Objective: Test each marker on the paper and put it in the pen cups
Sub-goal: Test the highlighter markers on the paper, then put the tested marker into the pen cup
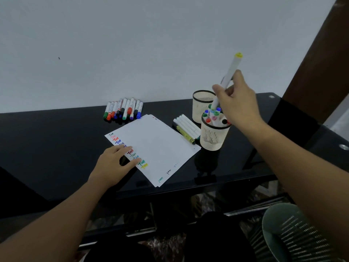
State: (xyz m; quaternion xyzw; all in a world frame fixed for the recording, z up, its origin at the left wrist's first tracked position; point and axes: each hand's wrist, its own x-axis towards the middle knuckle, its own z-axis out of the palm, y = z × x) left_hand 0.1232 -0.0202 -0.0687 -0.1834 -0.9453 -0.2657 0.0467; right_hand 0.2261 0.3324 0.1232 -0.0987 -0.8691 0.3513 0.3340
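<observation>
1. My right hand [238,103] is closed in a grip round a white marker [227,78] with a yellow cap; thumb and fingers curl round the lower half of the barrel.
2. The marker stands tilted, its yellow end up toward 1 o'clock, its lower end down among the marker tops in the near pen cup [213,137].
3. That near cup, cream mesh with a dark rim, sits at 3 o'clock of the paper [156,146] and holds a cluster of markers with blue, green, red, pink and black ends.
4. A second pen cup [201,105] stands just behind it, toward 11 o'clock; I cannot tell what is inside it.
5. My left hand [115,164] lies flat and relaxed, fingers straight, the fingertips pressing the left edge of the paper on the coloured test marks; it holds nothing.
6. The paper is a small stack of white sheets, turned at an angle on the black bench [56,148].
7. A row of capped markers [123,110] lies side by side at 11 o'clock of the paper, near the wall.
8. Between paper and near cup lie a few white markers [187,127] and what looks like a yellow-green one, touching each other.
</observation>
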